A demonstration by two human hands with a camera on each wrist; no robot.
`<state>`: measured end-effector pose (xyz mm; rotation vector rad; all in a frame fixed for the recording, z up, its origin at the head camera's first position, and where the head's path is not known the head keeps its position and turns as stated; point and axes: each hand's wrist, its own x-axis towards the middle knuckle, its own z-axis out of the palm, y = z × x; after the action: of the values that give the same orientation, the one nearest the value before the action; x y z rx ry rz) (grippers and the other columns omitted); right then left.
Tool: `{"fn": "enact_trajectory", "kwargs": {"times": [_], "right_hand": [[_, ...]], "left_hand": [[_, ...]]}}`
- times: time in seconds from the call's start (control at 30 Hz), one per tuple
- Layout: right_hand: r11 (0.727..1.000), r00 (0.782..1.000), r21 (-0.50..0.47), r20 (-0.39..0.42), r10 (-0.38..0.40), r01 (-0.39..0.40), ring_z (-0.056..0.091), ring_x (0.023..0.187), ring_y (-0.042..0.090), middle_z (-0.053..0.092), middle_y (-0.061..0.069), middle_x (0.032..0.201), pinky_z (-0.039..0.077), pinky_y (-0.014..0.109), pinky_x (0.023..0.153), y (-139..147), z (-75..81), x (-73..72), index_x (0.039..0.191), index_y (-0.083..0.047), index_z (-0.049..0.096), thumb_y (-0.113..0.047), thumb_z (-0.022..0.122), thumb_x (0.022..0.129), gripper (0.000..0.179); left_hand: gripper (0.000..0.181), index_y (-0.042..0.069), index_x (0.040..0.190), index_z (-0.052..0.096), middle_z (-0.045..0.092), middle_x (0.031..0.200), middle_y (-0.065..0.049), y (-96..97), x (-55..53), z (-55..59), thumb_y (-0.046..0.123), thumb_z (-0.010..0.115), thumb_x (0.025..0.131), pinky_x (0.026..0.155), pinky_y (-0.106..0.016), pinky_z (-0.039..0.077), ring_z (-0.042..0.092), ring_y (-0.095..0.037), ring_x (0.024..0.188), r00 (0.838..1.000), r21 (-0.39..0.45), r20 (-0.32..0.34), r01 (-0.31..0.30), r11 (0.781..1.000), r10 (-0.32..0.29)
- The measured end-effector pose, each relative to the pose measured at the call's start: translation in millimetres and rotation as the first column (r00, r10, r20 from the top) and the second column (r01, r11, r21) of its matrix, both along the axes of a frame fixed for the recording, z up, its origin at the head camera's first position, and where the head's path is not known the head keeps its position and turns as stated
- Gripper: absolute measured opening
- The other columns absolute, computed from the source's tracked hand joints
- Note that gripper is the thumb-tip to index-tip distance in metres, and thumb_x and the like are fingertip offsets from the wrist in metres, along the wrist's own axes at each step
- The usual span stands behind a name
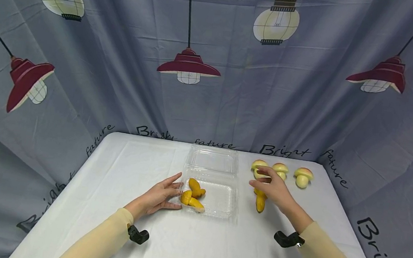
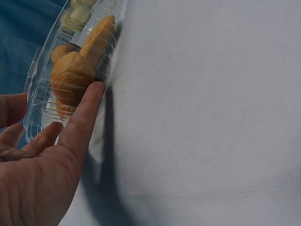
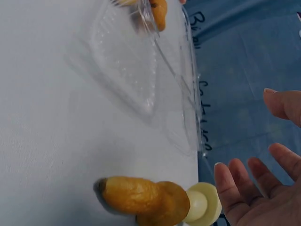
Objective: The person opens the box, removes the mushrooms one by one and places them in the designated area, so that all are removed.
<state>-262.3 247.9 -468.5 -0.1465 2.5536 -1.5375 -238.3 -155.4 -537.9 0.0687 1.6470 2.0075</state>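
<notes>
A clear plastic clamshell box [image 1: 221, 197] lies opened on the table, with two toy mushrooms [image 1: 197, 204] of orange-yellow colour in its left half. My left hand [image 1: 158, 196] rests its extended fingers along the box's left wall; in the left wrist view the index fingertip [image 2: 96, 87] is right at the rim. Above another orange-yellow mushroom [image 1: 260, 203], right of the box, hovers my right hand [image 1: 275, 192]. Its fingers are spread with nothing between them in the right wrist view, near that mushroom [image 3: 141, 195] and a pale yellow mushroom [image 3: 202, 205].
Three pale yellow mushrooms with reddish tops stand at the back right, among them a middle one [image 1: 280, 168] and a rightmost one [image 1: 303, 178]. The box's lid [image 1: 213, 159] lies folded back towards the table's far edge. A grey-blue curtain [image 1: 224, 114] hangs behind the white table [image 1: 191, 252].
</notes>
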Motion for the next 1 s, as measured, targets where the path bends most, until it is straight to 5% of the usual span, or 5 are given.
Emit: {"fn": "enact_trajectory", "kwargs": {"times": [0.4,0.67,1.0], "right_hand": [[0.997,0.998,-0.048,-0.011,0.054,-0.055,0.052,0.13,0.038,0.048,0.021,0.149,0.056,0.044,0.092,-19,-1.5,-1.3,0.149,-0.005,0.047,-0.033,0.079,0.092,0.071],[0.986,0.986,-0.042,-0.051,0.161,-0.163,0.054,0.13,0.038,0.056,0.016,0.144,0.051,0.048,0.104,-40,-6.2,-2.8,0.142,-0.005,0.056,-0.028,0.078,0.093,0.058],[0.962,0.963,-0.054,-0.002,0.269,-0.269,0.053,0.131,0.04,0.057,0.018,0.143,0.051,0.048,0.104,-66,-12.1,-4.3,0.14,-0.007,0.059,-0.026,0.077,0.093,0.054]], "left_hand": [[0.072,0.024,0.166,0.015,0.009,0.169,-0.022,0.3,-0.5,0.2,0.004,0.048,0.106,0.094,-0.055,0.056,0.018,-0.047,0.151,1.0,-0.002,-0.002,-0.001,1.0,0.001],[0.071,0.024,0.167,0.014,0.008,0.169,-0.022,0.3,-0.8,0.3,0.004,0.048,0.107,0.095,-0.055,0.056,0.018,-0.047,0.151,1.0,-0.002,-0.002,0.003,1.0,-0.003],[0.071,0.024,0.167,0.014,0.01,0.169,-0.021,0.7,-1.0,0.2,0.004,0.047,0.107,0.095,-0.055,0.056,0.02,-0.047,0.15,1.0,-0.004,-0.005,-0.001,1.0,0.001]]}}
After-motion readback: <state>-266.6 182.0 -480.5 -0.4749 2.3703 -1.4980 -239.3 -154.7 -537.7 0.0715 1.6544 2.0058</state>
